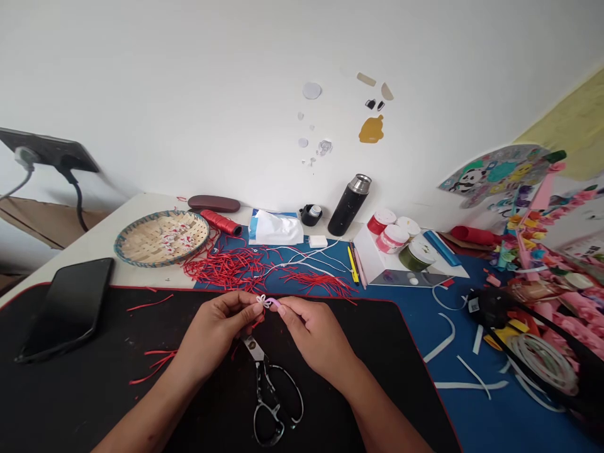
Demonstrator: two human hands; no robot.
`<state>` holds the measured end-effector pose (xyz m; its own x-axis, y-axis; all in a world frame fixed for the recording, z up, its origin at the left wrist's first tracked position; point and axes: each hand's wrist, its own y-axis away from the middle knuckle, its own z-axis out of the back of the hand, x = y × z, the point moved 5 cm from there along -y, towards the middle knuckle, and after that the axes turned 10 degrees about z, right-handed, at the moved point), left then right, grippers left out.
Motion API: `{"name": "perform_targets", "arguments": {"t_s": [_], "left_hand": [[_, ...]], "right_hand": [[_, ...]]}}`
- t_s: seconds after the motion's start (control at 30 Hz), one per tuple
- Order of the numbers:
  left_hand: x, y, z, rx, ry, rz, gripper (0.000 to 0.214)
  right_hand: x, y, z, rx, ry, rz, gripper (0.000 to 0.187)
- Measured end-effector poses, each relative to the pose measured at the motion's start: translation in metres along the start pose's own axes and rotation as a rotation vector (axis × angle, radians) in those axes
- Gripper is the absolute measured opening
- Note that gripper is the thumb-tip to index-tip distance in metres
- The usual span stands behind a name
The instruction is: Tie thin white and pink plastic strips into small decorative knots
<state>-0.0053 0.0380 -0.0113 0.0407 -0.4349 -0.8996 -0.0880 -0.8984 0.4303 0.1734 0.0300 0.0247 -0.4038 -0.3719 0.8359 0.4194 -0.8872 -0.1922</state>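
Observation:
My left hand (219,327) and my right hand (311,330) meet over a black desk mat (94,390), fingertips pinched together on a small white knot-like ornament (265,301) with a bit of red cord under it. Both hands are closed in a pinch on it. A pair of black-handled scissors (270,393) lies on the mat just below my hands, blades pointing up toward them. A heap of red cord pieces (236,267) lies just beyond the mat, with white cords (306,257) beside it.
A black phone (68,308) lies at the mat's left. A woven basket (163,237), red thread spool (221,222), tissue pack (276,228), black flask (350,204) and lidded jars (394,236) stand along the wall. Colourful craft pieces and coiled cord (542,358) crowd the right.

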Motion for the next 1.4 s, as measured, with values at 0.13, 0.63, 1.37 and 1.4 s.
{"name": "perform_targets", "arguments": {"t_s": [0.13,0.63,1.37,1.4], "left_hand": [[0.000,-0.001,0.001,-0.015,-0.025,-0.001,0.038],[0.004,-0.002,0.002,-0.014,-0.136,-0.016,0.035],[0.007,-0.003,-0.002,-0.071,-0.323,-0.048,0.036],[0.006,-0.003,-0.002,-0.072,-0.320,-0.060,0.036]], "right_hand": [[-0.002,0.001,-0.002,0.008,0.023,-0.021,0.035],[-0.008,0.003,-0.004,0.050,-0.030,-0.095,0.031],[-0.014,0.001,-0.007,0.063,0.077,-0.119,0.031],[-0.014,0.001,-0.008,0.059,0.074,-0.117,0.030]]}}
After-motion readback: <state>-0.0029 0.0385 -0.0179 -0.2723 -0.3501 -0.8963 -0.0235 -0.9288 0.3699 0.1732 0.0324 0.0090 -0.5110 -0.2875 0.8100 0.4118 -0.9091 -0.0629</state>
